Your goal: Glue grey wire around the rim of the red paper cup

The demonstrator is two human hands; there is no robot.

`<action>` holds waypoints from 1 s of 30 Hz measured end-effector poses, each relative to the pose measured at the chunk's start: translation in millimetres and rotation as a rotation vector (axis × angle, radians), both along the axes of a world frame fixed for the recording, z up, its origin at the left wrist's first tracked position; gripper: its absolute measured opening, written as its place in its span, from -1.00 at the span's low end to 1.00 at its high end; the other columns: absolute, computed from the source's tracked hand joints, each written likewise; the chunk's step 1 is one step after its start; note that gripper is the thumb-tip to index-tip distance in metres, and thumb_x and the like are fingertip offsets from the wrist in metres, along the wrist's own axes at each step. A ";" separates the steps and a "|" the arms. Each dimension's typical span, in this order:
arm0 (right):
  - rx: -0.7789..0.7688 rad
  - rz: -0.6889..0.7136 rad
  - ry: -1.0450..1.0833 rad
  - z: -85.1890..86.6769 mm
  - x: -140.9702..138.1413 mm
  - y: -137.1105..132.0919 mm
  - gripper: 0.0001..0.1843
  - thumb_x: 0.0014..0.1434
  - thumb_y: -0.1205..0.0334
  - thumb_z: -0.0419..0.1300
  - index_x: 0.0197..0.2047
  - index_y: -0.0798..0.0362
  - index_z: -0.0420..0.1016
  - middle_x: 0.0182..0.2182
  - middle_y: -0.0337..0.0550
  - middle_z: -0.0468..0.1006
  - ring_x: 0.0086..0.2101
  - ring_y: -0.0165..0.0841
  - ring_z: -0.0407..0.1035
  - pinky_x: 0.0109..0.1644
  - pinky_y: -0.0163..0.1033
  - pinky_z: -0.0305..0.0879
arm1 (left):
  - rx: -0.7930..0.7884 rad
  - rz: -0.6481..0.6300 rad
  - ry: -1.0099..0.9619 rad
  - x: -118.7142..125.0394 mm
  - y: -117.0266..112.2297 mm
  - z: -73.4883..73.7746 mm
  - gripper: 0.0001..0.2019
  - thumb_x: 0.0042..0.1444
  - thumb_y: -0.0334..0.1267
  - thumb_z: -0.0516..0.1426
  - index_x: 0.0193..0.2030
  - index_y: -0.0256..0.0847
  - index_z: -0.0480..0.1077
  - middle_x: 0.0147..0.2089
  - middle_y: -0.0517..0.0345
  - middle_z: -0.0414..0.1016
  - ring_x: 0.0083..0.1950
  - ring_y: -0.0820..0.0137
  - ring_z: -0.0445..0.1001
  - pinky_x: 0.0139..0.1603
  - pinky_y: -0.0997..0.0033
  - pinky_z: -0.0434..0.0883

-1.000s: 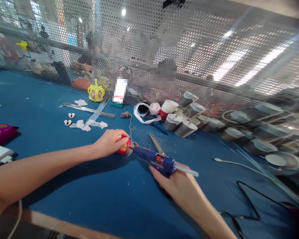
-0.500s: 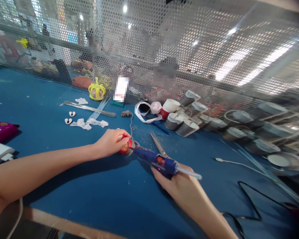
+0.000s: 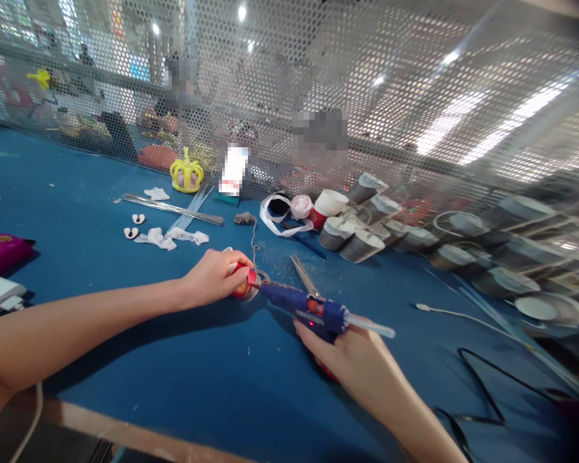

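Note:
My left hand [image 3: 216, 276] is wrapped round a small red paper cup [image 3: 242, 283] with a gold print, lying on its side. Grey cord [image 3: 255, 247] runs from a little bundle to the cup and circles its end nearest the gun. My right hand [image 3: 352, 354] grips a blue glue gun [image 3: 289, 299], whose red light is lit and whose clear glue stick [image 3: 374, 326] sticks out at the back. The gun's nozzle is at the cup's grey-banded end; whether they touch I cannot tell. Scissors [image 3: 303, 272] lie partly beneath the gun and my right hand.
A perforated metal screen [image 3: 270, 77] stands behind the blue table [image 3: 197, 379]. Grey-wrapped cups [image 3: 361, 247] crowd the right, near a white ribbon [image 3: 270, 225]. A yellow crown-shaped object [image 3: 186, 173], a phone [image 3: 233, 170] and thin wires [image 3: 174, 208] lie further back. Black cable [image 3: 482, 379] lies right.
The glue gun's body and my right hand have shifted slightly right, and a red scissor handle shows under the hand. My left hand still holds the cup in nearly the same place.

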State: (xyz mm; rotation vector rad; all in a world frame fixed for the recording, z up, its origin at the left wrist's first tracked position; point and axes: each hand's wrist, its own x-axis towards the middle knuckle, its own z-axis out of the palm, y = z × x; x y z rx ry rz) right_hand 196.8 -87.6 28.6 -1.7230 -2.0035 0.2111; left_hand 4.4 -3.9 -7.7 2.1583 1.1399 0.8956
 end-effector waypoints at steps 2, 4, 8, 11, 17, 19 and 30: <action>-0.012 -0.014 -0.009 -1.5 1.3 -1.2 -0.75 0.00 0.10 0.05 -0.62 0.00 0.32 -0.73 -0.24 0.37 -0.63 -0.38 0.26 -0.60 -0.33 0.15 | -0.009 0.007 0.000 -0.4 -0.3 -0.2 -0.77 0.06 -0.34 -0.01 -0.26 -0.24 0.47 -0.27 0.12 0.56 -0.28 0.38 0.48 -0.24 0.44 0.36; -0.015 -0.044 -0.018 -4.0 3.5 -0.6 -0.73 0.00 0.07 0.05 -0.62 0.00 0.31 -0.72 -0.24 0.37 -0.65 -0.39 0.24 -0.61 -0.32 0.13 | -0.005 0.009 -0.004 -0.7 -0.3 -1.3 -0.77 0.06 -0.34 -0.01 -0.27 -0.24 0.47 -0.28 0.12 0.56 -0.28 0.38 0.48 -0.25 0.45 0.35; -0.035 -0.074 -0.020 -9.4 8.4 4.0 -0.74 -0.01 0.05 0.06 -0.57 0.04 0.35 -0.67 -0.21 0.42 -0.62 -0.38 0.28 -0.54 -0.31 0.21 | 0.020 -0.007 -0.023 -0.7 -0.1 -4.9 -0.78 0.08 -0.32 0.00 -0.29 -0.24 0.47 -0.31 0.12 0.56 -0.30 0.39 0.48 -0.26 0.45 0.35; -0.055 -0.092 -0.005 -10.6 9.1 7.5 -0.74 0.00 0.05 0.06 -0.52 0.06 0.37 -0.69 -0.22 0.40 -0.66 -0.39 0.26 -0.58 -0.30 0.19 | 0.032 -0.013 -0.034 -0.5 -0.5 -7.2 -0.78 0.09 -0.31 0.00 -0.29 -0.25 0.47 -0.32 0.11 0.56 -0.32 0.41 0.47 -0.27 0.47 0.35; -0.171 -0.116 0.072 -5.6 4.1 11.9 -0.71 0.00 0.06 0.04 -0.65 0.01 0.25 -0.83 -0.29 0.29 -0.79 -0.44 0.17 -0.70 -0.34 0.09 | 0.114 -0.038 -0.016 -1.1 -3.0 -9.2 -0.78 0.09 -0.33 -0.01 -0.27 -0.24 0.47 -0.36 0.12 0.56 -0.42 0.46 0.44 -0.36 0.51 0.34; -0.181 -0.132 0.088 -4.6 2.6 13.6 -0.69 -0.01 0.06 0.04 -0.69 0.00 0.21 -0.84 -0.29 0.29 -0.79 -0.45 0.17 -0.69 -0.34 0.10 | 0.133 -0.045 -0.017 -1.6 -3.4 -9.5 -0.78 0.09 -0.33 -0.01 -0.27 -0.24 0.47 -0.37 0.12 0.56 -0.42 0.47 0.44 -0.37 0.52 0.33; -0.269 -0.169 0.122 -7.3 7.6 7.5 -0.71 -0.04 0.01 0.07 -0.64 0.01 0.26 -0.82 -0.28 0.32 -0.78 -0.41 0.21 -0.70 -0.33 0.12 | 0.105 -0.030 -0.014 -0.8 -2.9 -8.3 -0.78 0.09 -0.32 -0.01 -0.28 -0.24 0.47 -0.37 0.12 0.56 -0.41 0.45 0.45 -0.35 0.50 0.34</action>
